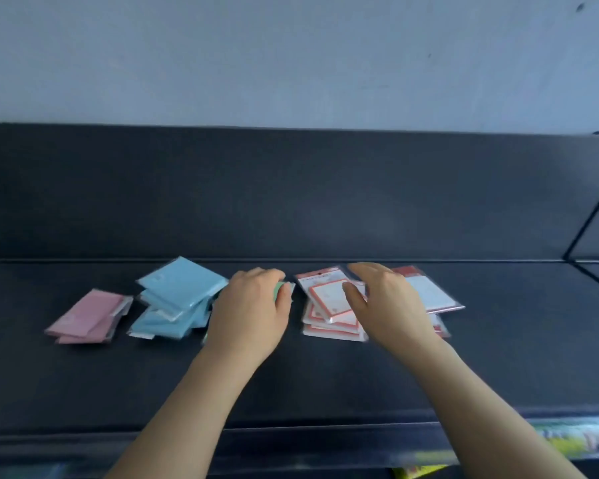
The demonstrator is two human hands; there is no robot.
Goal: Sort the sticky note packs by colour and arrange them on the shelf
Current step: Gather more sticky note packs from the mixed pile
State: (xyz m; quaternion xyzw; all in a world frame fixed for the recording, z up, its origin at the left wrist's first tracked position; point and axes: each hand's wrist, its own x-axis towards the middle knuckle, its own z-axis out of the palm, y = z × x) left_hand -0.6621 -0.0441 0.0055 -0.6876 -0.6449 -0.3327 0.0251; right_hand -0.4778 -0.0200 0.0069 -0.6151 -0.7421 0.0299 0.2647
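Both bare forearms reach in over the shelf (325, 382) front edge toward its back. Left hand (253, 305) left of shelf middle, palm down, fingers curled, thumb pinching green pack (278, 291). Right hand (384, 299) right of shelf middle, palm down, fingers loosely spread, thumb out.

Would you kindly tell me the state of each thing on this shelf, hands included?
Pink packs: loose pile, far left, lying flat.
Blue packs: untidy overlapping pile, beside the pink.
Green pack: gripped by the left hand, mostly hidden.
Red-bordered packs: fanned stack under the right hand.
Red-topped packs: right of that stack, partly hidden.
Right hand: fingers relaxed, contact unclear.
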